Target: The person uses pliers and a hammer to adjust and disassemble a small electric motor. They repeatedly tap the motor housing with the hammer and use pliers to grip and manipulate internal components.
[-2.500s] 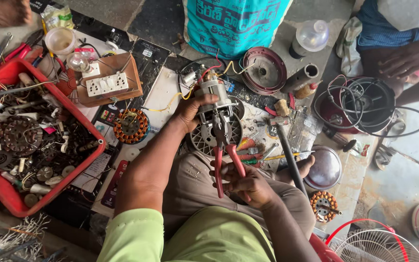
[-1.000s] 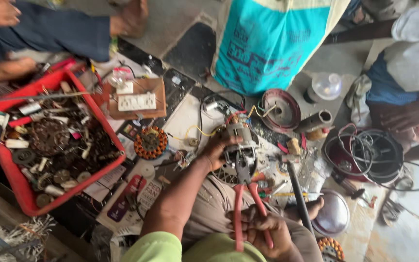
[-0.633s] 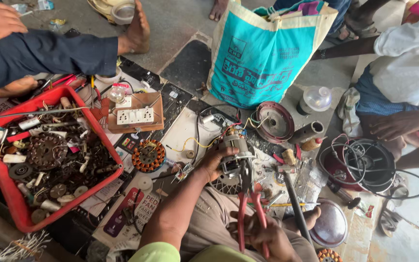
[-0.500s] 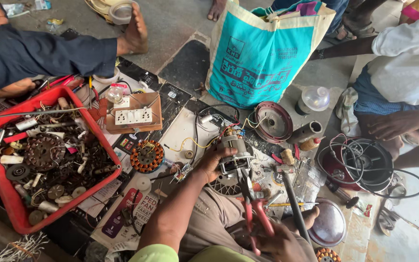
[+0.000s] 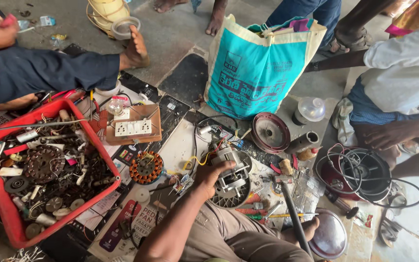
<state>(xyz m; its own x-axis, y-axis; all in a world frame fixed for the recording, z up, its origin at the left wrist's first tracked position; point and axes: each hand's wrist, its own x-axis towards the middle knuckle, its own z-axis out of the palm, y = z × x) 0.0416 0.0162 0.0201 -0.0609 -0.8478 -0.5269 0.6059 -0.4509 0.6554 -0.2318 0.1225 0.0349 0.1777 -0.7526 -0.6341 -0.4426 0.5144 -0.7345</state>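
My left hand [image 5: 210, 175] grips a small silver electric motor [image 5: 233, 171] with yellow and red wires coming off its top. The motor stands on a round slotted metal disc [image 5: 229, 200] on the floor, just past my knees. My forearm reaches up from the bottom of the view. My right hand is out of view. A copper-wound stator [image 5: 146, 167] lies to the left of the motor.
A red crate [image 5: 6, 213] of motor parts sits left. A wooden board with a white socket [image 5: 133, 128], a teal bag [image 5: 255, 73], a dark red round cover [image 5: 270, 132], a hammer [image 5: 292, 213] and a cable-filled pot [image 5: 360, 171] surround me. Other people sit left [image 5: 44, 73] and right [image 5: 408, 73].
The view has tilted toward the far floor. My right hand and the red-handled pliers it held have dropped out of view. My left hand stays on the motor.
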